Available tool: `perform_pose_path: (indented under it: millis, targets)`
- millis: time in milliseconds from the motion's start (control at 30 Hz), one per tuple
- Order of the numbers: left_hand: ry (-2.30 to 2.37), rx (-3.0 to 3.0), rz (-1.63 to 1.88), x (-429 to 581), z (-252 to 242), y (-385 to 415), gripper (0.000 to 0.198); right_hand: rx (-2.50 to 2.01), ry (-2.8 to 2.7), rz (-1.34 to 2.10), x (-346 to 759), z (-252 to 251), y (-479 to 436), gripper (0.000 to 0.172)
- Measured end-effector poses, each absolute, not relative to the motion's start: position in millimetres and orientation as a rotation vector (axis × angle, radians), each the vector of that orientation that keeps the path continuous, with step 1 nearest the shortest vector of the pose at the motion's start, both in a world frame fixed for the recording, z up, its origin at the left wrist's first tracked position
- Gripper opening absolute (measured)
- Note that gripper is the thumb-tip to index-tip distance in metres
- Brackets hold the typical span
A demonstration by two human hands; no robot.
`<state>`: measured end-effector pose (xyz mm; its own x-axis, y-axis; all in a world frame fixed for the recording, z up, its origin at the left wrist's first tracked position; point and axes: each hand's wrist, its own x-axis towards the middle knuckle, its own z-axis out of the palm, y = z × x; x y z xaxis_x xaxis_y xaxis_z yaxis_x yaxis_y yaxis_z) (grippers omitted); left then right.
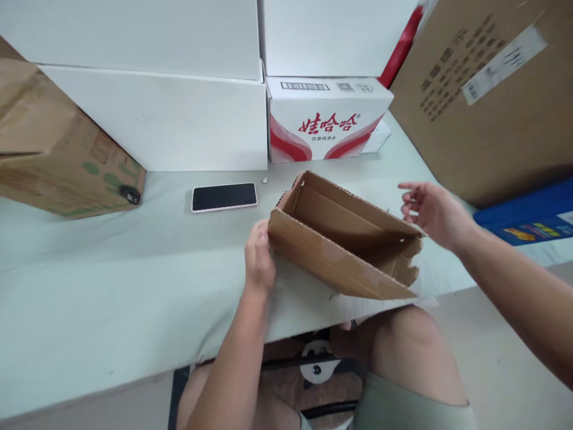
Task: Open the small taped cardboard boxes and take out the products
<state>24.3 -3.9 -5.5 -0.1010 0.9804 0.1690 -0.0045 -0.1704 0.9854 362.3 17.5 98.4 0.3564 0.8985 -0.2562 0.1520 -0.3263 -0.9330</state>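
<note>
An open, shallow cardboard box is tilted near the table's front edge, its hollow side facing up. My left hand grips the box's left end, fingers wrapped at the corner and partly hidden behind it. Just off the box's right end is my right hand, its fingers apart and slightly curled, with nothing seen in them. The box's right end has torn, uneven edges. Some clear plastic lies under the box at the table edge.
A phone lies left of the box on the pale cloth. Behind stand white boxes and a red-and-white carton. Brown cartons stand at left and right, with a blue package at right.
</note>
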Motion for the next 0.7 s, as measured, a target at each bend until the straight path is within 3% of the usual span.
perform_pose_path:
  millis: [100,200,267,367,533,700]
  targets:
    - [1.160,1.365,1.407,20.6,4.6,-15.2,0.060,-1.816,-1.161,1.145,336.4,116.5,-42.0,0.047]
    - [1.159,1.393,1.396,18.6,7.3,-24.8,0.061,-1.955,-1.194,1.162,318.3,133.0,-63.3,0.052]
    - [1.168,1.351,1.408,17.9,5.7,-29.6,0.061,-2.008,-1.081,1.186,318.2,139.8,-66.7,0.048]
    - [1.161,1.314,1.403,16.3,2.9,-33.9,0.059,-2.162,-0.959,1.294,328.8,143.4,-74.8,0.024]
    - [1.158,1.281,1.404,13.1,2.2,-33.9,0.060,-2.035,-0.744,1.532,326.2,139.5,-100.4,0.019]
    - [1.141,1.268,1.395,17.8,2.5,-29.0,0.061,-1.797,-0.621,1.128,330.3,134.6,-99.3,0.018]
